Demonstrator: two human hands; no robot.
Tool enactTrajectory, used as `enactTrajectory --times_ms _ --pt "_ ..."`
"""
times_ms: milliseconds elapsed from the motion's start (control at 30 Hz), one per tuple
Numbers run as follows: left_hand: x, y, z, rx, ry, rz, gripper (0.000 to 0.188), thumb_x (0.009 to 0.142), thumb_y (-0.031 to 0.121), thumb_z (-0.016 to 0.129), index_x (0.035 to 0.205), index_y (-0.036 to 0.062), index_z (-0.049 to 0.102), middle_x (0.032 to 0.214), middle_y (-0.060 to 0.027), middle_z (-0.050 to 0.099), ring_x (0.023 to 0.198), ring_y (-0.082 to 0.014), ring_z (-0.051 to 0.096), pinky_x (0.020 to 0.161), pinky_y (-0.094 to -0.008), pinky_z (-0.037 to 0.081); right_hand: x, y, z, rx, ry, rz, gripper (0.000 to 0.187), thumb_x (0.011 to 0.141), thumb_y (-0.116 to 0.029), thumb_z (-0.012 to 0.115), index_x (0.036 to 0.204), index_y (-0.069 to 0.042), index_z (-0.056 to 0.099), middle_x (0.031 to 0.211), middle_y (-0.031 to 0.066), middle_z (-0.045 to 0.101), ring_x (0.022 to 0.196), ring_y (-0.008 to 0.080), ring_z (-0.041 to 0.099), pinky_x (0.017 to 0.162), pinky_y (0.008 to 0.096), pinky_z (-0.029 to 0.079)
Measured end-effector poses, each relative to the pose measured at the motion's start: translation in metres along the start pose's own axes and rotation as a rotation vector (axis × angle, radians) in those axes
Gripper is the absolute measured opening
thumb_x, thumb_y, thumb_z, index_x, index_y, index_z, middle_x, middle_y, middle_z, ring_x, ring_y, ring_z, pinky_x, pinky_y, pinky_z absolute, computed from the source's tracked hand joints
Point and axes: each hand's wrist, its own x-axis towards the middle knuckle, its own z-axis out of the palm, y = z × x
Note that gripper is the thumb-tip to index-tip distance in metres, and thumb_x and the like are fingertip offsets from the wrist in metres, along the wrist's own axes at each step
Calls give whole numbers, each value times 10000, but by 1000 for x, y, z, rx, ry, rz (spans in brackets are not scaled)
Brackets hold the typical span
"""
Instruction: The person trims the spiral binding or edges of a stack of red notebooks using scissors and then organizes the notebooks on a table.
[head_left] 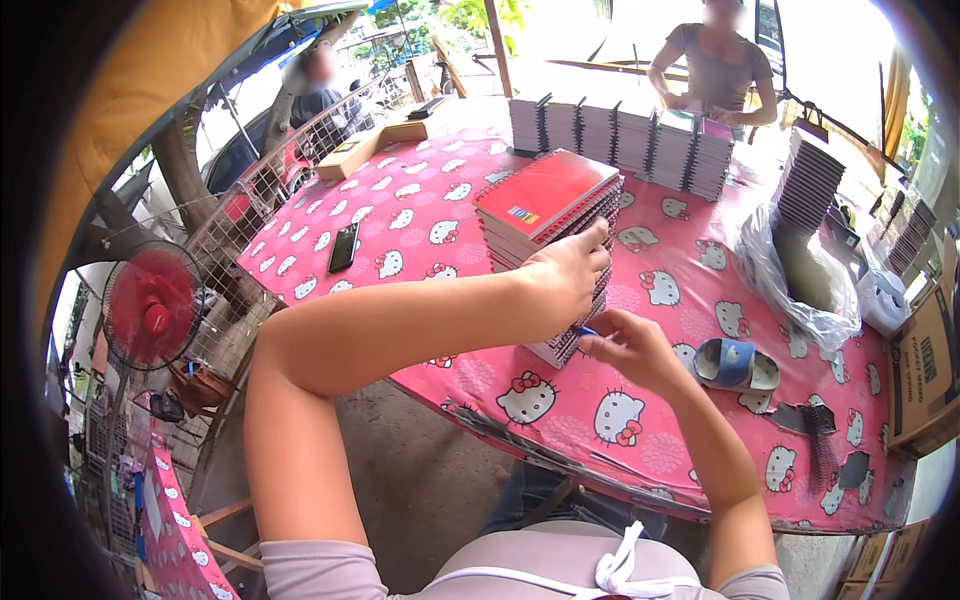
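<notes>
Stack of spiral notebooks [545, 195]: stands on the near part of the table, in front of the wearer, red cover uppermost. The coil edges face right, which probably puts the bindings within easy reach of the right hand.

Left hand [568, 278]: reaches across to the coil side and lies against it, fingers bent along the bindings. Likely reason: to steady the pile. Cannot tell whether it truly grips, as part of the fingers is hidden.

Right hand [632, 348]: low by the near corner of the pile, thumb and fingers closed on a small blue item [586, 331]. Pinched by its end, presumably for fine control close to the coils; too small to identify.

Pink patterned tablecloth [640, 330]: lies under everything on the table. Blue slipper-shaped item [737, 365] is to the right of the right hand, near enough to pick from. Black phone [343, 247] lies flat, left of the pile and apart from it.

Beyond: a row of notebook piles [625, 145], side by side, seemingly lined up to keep batches in order. A co-worker [722, 75] stands behind it. On the right, a tall dark pile [808, 180] rises behind a clear plastic bag [835, 310]; a cardboard box [925, 365] sits at the table's right edge. Red fan [153, 305] at far left, facing the table, probably for cooling.
</notes>
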Motion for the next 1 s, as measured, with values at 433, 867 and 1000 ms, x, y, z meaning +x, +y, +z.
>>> enactTrajectory --times_ms 433,867,1000 --pt "10 4 4 -35 28 6 286 827 291 596 1070 173 692 1243 -33 588 1226 -231 449 1115 -526 152 12 -3 -14 401 -199 375 324 881 -271 683 1030 13 636 723 24 629 583 90 616 489 228 457" --pt "23 8 11 -125 3 33 294 822 278 600 1064 143 699 1316 -62 555 1310 -279 418 1104 -543 171 6 29 1 -52 92 -181 335 776 -273 765 947 -17 632 802 99 645 676 212 640 584 322 497" --pt "20 9 10 -139 22 50 310 824 280 599 1084 141 692 1339 -41 537 1320 -279 392 1105 -561 162 7 14 -9 463 -150 336 337 843 -269 727 941 40 635 721 51 656 518 100 590 488 214 451"
